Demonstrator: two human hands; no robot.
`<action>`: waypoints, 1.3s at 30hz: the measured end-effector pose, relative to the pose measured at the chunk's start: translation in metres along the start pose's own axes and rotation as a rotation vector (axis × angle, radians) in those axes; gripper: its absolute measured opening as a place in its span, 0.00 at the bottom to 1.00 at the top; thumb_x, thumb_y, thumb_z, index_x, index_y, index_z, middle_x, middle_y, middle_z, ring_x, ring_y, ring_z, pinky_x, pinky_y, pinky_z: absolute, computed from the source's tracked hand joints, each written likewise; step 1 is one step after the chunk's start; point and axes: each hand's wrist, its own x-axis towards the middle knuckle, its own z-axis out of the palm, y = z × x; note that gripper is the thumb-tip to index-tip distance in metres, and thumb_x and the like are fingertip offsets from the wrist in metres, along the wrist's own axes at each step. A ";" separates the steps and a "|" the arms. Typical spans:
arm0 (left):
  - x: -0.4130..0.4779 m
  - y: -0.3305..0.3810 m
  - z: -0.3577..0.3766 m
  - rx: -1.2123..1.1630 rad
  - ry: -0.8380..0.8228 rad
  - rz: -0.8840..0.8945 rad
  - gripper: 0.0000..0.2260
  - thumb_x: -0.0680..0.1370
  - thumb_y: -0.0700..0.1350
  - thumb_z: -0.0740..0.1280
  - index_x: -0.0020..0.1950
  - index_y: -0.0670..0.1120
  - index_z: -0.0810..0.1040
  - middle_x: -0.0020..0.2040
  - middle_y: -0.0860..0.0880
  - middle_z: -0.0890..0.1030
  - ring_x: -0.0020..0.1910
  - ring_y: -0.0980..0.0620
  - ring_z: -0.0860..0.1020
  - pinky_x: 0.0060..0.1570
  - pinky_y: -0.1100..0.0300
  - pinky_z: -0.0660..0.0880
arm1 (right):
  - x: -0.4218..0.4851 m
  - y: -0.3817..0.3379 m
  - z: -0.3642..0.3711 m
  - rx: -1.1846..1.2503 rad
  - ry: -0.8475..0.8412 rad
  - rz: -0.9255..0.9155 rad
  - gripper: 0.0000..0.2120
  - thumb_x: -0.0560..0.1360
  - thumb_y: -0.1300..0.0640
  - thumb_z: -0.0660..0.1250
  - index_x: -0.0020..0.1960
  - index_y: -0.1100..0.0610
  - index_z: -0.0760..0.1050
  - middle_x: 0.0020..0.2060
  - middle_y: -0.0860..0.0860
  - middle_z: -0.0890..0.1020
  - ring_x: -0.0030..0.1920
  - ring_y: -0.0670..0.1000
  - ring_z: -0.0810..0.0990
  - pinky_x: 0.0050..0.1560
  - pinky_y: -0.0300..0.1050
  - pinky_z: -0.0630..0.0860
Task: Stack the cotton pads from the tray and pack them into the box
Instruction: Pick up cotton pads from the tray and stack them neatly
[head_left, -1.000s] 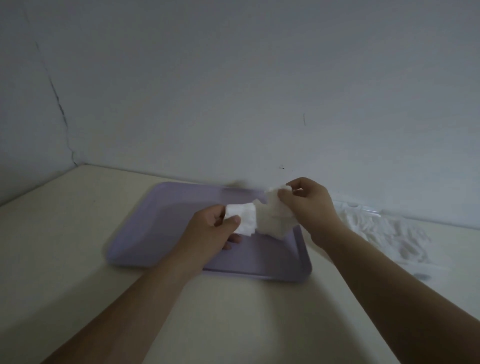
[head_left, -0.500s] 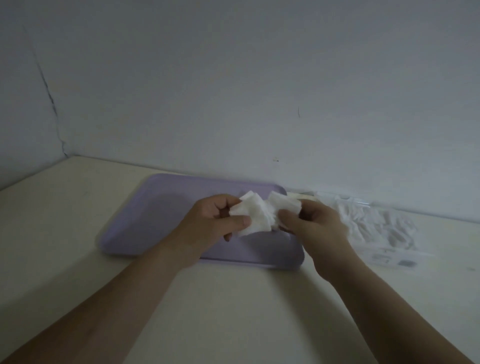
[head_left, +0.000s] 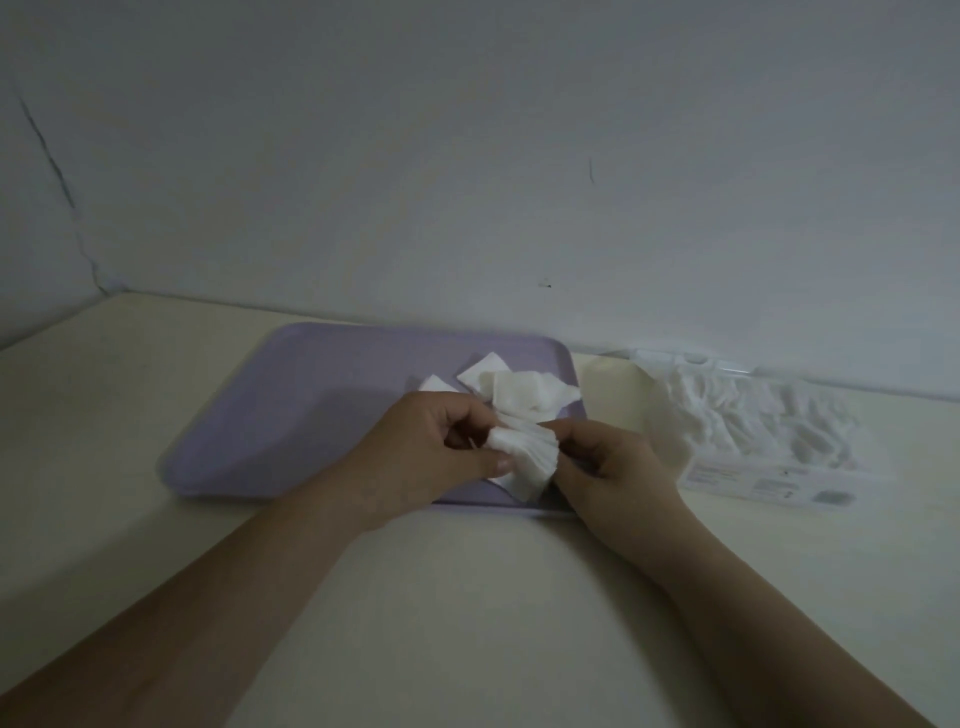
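Observation:
A lilac tray (head_left: 291, 415) lies on the cream table. Loose white cotton pads (head_left: 519, 397) lie in its far right corner. My left hand (head_left: 431, 462) and my right hand (head_left: 613, 467) hold a fanned stack of white cotton pads (head_left: 527, 460) between them, just above the tray's front right part. The left thumb and fingers pinch the stack's left end; the right fingers curl round its right edge. A clear box (head_left: 753, 431) with cotton pads inside lies to the right of the tray.
A grey-white wall (head_left: 467, 156) runs right behind the tray and box. The wall has a crack at the left corner. The cream table (head_left: 467, 597) stretches toward me in front of the tray.
Both hands have come together and lowered toward the tray's front right. The pads they held apart are now gathered into one fanned stack. Loose pads on the tray have come into sight.

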 end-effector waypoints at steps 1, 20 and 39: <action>0.001 0.000 0.001 0.025 0.004 0.001 0.09 0.71 0.39 0.81 0.46 0.49 0.86 0.42 0.47 0.87 0.42 0.53 0.81 0.52 0.53 0.78 | 0.001 0.001 -0.001 -0.003 -0.020 -0.009 0.11 0.81 0.65 0.67 0.54 0.53 0.86 0.47 0.44 0.89 0.50 0.44 0.86 0.51 0.33 0.78; -0.001 -0.001 0.004 0.156 0.065 0.071 0.07 0.72 0.42 0.80 0.45 0.52 0.86 0.33 0.50 0.73 0.33 0.54 0.67 0.35 0.62 0.65 | -0.008 -0.001 0.002 0.091 -0.058 0.012 0.09 0.73 0.60 0.78 0.51 0.54 0.83 0.48 0.48 0.88 0.51 0.47 0.86 0.54 0.39 0.80; 0.015 -0.004 -0.011 0.318 0.359 0.079 0.10 0.74 0.42 0.71 0.54 0.50 0.84 0.41 0.55 0.83 0.38 0.52 0.80 0.44 0.59 0.77 | -0.007 0.011 0.017 -0.487 0.150 -0.246 0.23 0.78 0.60 0.58 0.71 0.54 0.75 0.59 0.48 0.80 0.54 0.60 0.81 0.56 0.57 0.79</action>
